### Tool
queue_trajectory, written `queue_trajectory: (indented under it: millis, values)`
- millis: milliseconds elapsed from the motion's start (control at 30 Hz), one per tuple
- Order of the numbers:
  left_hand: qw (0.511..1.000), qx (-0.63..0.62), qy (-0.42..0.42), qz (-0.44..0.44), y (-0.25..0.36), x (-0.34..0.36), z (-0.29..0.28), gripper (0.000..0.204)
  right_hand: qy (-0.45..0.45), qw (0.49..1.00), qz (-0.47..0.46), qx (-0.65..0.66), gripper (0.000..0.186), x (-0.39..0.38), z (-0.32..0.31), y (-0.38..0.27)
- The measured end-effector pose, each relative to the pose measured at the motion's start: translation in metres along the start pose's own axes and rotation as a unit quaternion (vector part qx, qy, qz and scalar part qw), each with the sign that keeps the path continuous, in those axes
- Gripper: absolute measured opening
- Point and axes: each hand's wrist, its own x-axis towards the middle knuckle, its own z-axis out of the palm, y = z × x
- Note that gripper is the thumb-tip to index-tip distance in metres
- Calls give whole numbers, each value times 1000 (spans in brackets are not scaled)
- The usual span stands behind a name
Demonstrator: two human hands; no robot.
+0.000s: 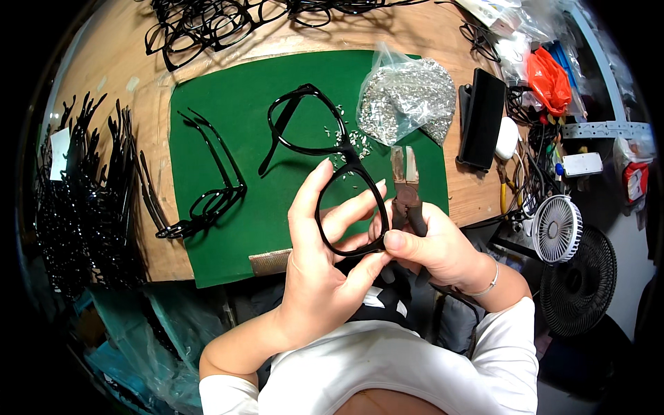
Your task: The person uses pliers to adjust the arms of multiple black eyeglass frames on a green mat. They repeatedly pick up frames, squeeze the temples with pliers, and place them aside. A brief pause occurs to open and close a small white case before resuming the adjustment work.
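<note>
Black eyeglasses (350,156) are held up over the green mat (277,228), running from upper left to lower right. One temple arm shows folded behind the far rim. My left hand (311,270) is closed around the near rim, its fingers passing behind the lens opening. My right hand (439,249) grips dark-handled pliers (407,192), jaws pointing away from me. Its thumb also presses the near corner of the eyeglasses, where my left thumb meets it; the fingers behind are partly hidden. Small silvery metal pieces (360,143) lie scattered beyond the bridge.
A clear bag of metal pieces (404,97) lies on the mat's far right. Another black frame (220,199) rests at left, beside a heap of black temples (86,200). More frames (207,24) pile up at the back. A black case (482,117) and white fan (557,228) stand right.
</note>
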Motion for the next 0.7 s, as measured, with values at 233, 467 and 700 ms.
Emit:
queue_trajectory:
  millis: [233,467,700]
  values:
    - [986,152,-6,63,-2,0,-6,88,51,992,-84,-85,20,3,6,8]
    - [997,78,-4,22,-2,-3,-9,87,37,992,-75,-95,16,3,10,6]
    - [996,-52,-3,-77,17,-9,-21,93,-43,994,-29,-97,26,-3,-1,-3]
